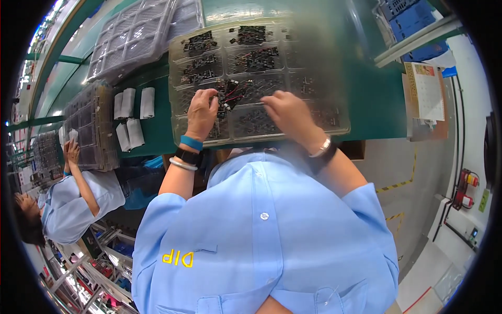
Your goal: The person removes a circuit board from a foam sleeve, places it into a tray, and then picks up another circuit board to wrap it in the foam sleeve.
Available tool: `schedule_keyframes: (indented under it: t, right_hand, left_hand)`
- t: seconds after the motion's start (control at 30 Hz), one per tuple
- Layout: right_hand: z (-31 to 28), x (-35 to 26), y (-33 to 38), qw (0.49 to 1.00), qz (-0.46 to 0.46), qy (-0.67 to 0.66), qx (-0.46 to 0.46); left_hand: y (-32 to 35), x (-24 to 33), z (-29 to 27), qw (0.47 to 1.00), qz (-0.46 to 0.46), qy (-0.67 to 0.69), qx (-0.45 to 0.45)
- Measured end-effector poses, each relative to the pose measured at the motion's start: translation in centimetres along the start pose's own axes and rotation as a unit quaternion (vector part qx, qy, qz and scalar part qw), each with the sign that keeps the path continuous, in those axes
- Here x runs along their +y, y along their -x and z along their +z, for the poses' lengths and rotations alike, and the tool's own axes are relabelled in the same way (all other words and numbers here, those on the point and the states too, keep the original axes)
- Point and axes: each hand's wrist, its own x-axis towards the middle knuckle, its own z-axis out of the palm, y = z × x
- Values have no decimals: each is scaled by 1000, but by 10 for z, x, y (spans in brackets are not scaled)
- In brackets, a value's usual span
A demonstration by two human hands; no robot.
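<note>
Grip of the left hand (200, 114) is narrowed, with curled fingertips set at the left edge of a board with red wires (234, 94); whether the board is pinched or only touched cannot be told. By the right hand (291, 115), thumb and fingertips are drawn close together, well apart from the left; whether anything is held cannot be told. At far left, a co-worker (78, 206) in a pale blue shirt is seen beside stacked trays (86, 125). Next, white rolls (148, 103) are laid in two rows on the green tabletop (374, 112), with clear lids (130, 36) placed beyond them. Under both hands, dark boards (252, 34) are held in the compartments of a clear tray (256, 139); the wired board is placed between its left and middle columns. The tray's right part is blurred. At upper right, blue crates (415, 21) are seen, then a calendar (430, 94).
</note>
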Motion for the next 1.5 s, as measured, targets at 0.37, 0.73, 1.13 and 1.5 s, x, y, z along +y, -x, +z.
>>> schedule_keyframes:
  t: [0.37,0.73,1.13,1.5]
  right_hand:
    - [83,-39,-46,993,5,103,-56]
    - [27,1,-2,965,221,-88,108]
    - [4,31,-19,835,332,-438,11]
    - [35,37,-50,977,163,132,43]
  left_hand:
    - [-13,-12,14,975,-180,64,-117]
    - [-16,0,30,978,-156,10,-136]
    - [-17,-27,15,938,-194,268,-102]
    - [10,-21,-47,797,-309,519,-5]
